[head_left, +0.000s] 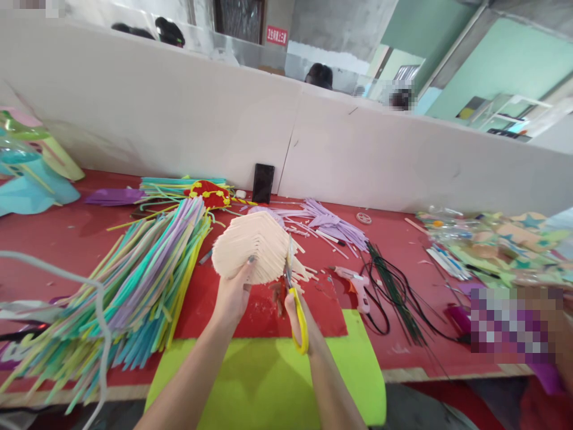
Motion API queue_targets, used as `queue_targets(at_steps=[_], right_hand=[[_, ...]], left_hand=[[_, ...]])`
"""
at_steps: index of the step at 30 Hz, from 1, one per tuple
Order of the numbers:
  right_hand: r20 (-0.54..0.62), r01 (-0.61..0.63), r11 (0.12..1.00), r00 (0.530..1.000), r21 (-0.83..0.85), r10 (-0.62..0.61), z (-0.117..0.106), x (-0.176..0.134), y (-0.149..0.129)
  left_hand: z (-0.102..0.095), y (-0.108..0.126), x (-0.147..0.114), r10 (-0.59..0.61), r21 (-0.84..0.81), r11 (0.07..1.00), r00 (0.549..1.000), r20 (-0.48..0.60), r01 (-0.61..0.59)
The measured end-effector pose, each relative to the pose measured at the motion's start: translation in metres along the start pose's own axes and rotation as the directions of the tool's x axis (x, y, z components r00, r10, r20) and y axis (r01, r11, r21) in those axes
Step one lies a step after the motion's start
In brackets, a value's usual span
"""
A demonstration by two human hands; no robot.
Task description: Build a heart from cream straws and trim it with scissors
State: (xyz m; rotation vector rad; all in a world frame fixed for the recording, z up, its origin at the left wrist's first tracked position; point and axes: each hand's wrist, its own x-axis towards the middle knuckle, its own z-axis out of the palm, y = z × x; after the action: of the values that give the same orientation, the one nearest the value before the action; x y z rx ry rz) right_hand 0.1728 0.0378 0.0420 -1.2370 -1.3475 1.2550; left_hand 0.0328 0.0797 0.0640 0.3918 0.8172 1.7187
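My left hand (237, 292) grips a cream-coloured piece (250, 242) by its lower edge. The piece looks made of many fuzzy pipe cleaners laid side by side, with a seam down its middle and loose strand ends at its right. My right hand (298, 316) is closed round the yellow handles of a pair of scissors (299, 334). Their blades point up and lie against the right edge of the cream piece, by the loose ends. Whether the blades are apart is hard to make out. Beneath both hands lies a red mat (215, 316).
A big bundle of coloured pipe cleaners (134, 269) lies to the left. Behind stand a phone (263, 183) and lilac pipe cleaners (331, 221). A pink glue gun (356, 283) and dark green stems (394, 292) lie right. A white partition (201, 119) borders the table.
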Motion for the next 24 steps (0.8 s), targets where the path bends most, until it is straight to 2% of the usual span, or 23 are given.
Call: queue_targets(at_steps=[7, 12, 18, 24], right_hand=[[-0.017, 0.020, 0.996, 1.000, -0.089, -0.022, -0.004, -0.004, -0.013], [0.109, 0.024, 0.997, 0.994, -0.068, -0.016, -0.005, -0.004, -0.014], [-0.017, 0.012, 0.996, 1.000, -0.084, -0.014, -0.003, -0.005, -0.019], [0.054, 0.026, 0.999, 0.998, -0.022, -0.025, -0.007, 0.000, -0.002]], left_hand=[[-0.002, -0.001, 0.001, 0.014, -0.013, 1.000, 0.999, 0.030, -0.014], [-0.002, 0.000, 0.002, 0.006, -0.036, 0.999, 1.000, 0.027, -0.005], [-0.002, 0.000, 0.001, 0.014, 0.007, 1.000, 0.999, 0.032, -0.014], [-0.002, -0.002, 0.000, 0.028, 0.034, 0.999, 0.999, 0.024, -0.029]])
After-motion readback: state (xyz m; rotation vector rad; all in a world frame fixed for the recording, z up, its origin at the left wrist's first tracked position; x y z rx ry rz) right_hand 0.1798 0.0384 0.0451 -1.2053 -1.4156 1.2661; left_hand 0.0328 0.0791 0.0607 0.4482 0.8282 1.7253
